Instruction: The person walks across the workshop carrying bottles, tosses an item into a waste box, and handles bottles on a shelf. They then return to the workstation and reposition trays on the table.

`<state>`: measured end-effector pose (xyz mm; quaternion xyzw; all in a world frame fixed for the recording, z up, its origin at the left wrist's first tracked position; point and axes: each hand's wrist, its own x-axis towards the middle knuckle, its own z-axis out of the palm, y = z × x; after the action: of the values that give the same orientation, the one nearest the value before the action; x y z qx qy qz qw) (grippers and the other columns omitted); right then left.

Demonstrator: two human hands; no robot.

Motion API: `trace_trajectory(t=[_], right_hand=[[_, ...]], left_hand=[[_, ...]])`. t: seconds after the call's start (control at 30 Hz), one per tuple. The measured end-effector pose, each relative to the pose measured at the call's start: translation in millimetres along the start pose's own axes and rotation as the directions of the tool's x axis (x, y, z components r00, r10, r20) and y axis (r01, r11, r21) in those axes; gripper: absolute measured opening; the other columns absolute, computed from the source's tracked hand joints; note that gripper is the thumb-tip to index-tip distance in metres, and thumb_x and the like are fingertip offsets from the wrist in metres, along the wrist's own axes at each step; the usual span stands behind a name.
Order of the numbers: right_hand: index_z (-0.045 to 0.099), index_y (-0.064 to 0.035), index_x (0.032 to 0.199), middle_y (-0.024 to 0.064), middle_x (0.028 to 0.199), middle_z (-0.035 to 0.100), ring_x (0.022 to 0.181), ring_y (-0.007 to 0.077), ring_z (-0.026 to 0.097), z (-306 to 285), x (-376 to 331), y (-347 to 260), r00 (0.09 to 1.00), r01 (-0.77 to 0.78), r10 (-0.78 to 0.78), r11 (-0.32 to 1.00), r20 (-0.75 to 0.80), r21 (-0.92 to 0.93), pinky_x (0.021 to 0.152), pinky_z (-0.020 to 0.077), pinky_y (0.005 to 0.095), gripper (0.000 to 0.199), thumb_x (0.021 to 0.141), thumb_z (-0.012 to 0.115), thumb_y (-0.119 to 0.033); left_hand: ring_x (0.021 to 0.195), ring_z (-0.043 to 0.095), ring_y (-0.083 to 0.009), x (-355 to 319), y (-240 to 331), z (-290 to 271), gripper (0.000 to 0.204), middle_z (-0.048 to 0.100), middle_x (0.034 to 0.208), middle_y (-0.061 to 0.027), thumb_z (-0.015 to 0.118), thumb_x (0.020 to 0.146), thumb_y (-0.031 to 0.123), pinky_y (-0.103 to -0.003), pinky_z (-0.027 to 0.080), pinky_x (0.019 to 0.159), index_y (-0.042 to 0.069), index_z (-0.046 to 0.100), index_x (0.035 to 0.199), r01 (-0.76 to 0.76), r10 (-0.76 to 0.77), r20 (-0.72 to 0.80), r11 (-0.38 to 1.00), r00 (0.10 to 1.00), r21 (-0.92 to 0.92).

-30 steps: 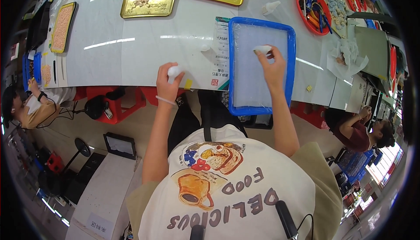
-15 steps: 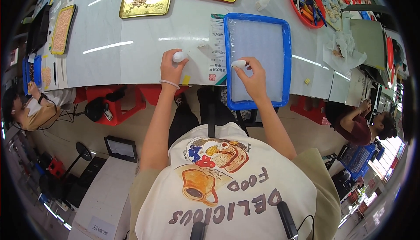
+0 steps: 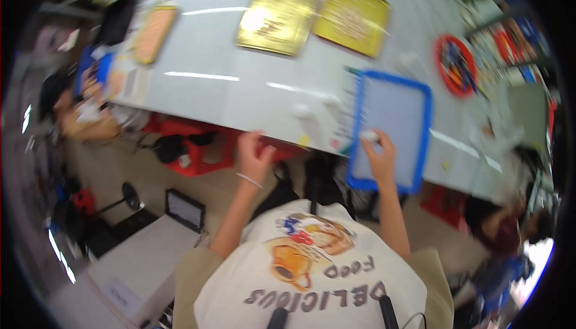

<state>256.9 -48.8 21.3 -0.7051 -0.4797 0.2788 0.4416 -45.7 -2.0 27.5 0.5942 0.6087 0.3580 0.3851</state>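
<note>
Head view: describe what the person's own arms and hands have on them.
Both forearms are bare, with no gloves on the left hand or the right hand. A thin pale bracelet circles the left wrist. Short, loose tan sleeves cover the upper arms. The picture is blurred, so rings or finer marks cannot be told.

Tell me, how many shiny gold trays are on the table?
2. One gold tray lies at the far side of the white table, the other gold tray just right of it. The picture is blurred, so more may be hidden.
</note>
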Motion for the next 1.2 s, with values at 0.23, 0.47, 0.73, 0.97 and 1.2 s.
trace_trajectory(t=[0.23, 0.47, 0.73, 0.97, 1.2], right_hand=[[0.057, 0.0018, 0.089, 0.0090, 0.076, 0.059, 0.066, 0.0153, 0.054, 20.7, -55.0, -48.4, 0.993, 0.112, -0.111, 0.993, 0.031, -0.031, 0.064, 0.0434, 0.0271, 0.019, 0.072, 0.065, -0.006], [0.057, 0.0016, 0.084, 0.0069, 0.073, 0.058, 0.064, 0.0130, 0.053, 104.2, -127.9, -122.0, 0.933, 0.275, -0.264, 0.962, 0.244, -0.008, 0.061, 0.0430, 0.0254, 0.017, 0.070, 0.065, -0.004], [0.058, -0.0011, 0.081, 0.0094, 0.073, 0.060, 0.066, 0.0180, 0.059, 268.6, -266.5, -220.5, 0.596, 0.489, -0.481, 0.853, 0.643, 0.185, 0.061, 0.0457, 0.0263, 0.017, 0.067, 0.066, -0.005], [0.057, -0.0002, 0.085, 0.0120, 0.075, 0.059, 0.065, 0.0207, 0.059, 367.4, -341.0, -278.5, 0.197, 0.546, -0.534, 0.756, 0.822, 0.361, 0.058, 0.0470, 0.0289, 0.021, 0.068, 0.066, -0.007], [0.058, -0.0010, 0.088, 0.0138, 0.071, 0.060, 0.061, 0.0252, 0.060, 464.1, -367.3, -289.6, -0.106, 0.515, -0.479, 0.723, 0.871, 0.461, 0.057, 0.0474, 0.0310, 0.025, 0.067, 0.067, -0.012]], left_hand=[[0.102, 0.049, -0.0236, -61.5, -6.4, -52.5, 0.029, 0.043, 0.114, -0.0100, 0.059, 0.074, 0.001, -0.030, 0.046, 0.080, 0.008, 0.054, 0.102, -0.184, 0.186, 0.061, 0.982, 0.981, -0.035], [0.087, 0.056, -0.0204, -135.8, -75.3, -137.4, 0.020, 0.051, 0.103, -0.0066, 0.056, 0.079, 0.002, -0.029, 0.047, 0.073, 0.008, 0.056, 0.099, -0.199, 0.206, 0.040, 0.970, 0.978, -0.138], [0.089, 0.056, -0.0267, -291.1, -221.6, -265.8, 0.021, 0.054, 0.097, -0.0114, 0.057, 0.077, 0.013, -0.034, 0.045, 0.079, 0.007, 0.054, 0.097, 0.253, -0.253, 0.001, 0.966, 0.967, 0.051], [0.095, 0.055, -0.0286, -384.1, -304.6, -316.3, 0.029, 0.057, 0.101, -0.0154, 0.060, 0.078, 0.023, -0.035, 0.044, 0.083, 0.004, 0.055, 0.100, 0.542, -0.537, -0.078, 0.834, 0.840, 0.098], [0.078, 0.059, -0.0256, -424.5, -357.8, -317.3, 0.023, 0.063, 0.087, -0.0143, 0.061, 0.076, 0.022, -0.033, 0.047, 0.073, 0.004, 0.060, 0.089, 0.557, -0.729, -0.257, 0.662, 0.635, -0.501]])
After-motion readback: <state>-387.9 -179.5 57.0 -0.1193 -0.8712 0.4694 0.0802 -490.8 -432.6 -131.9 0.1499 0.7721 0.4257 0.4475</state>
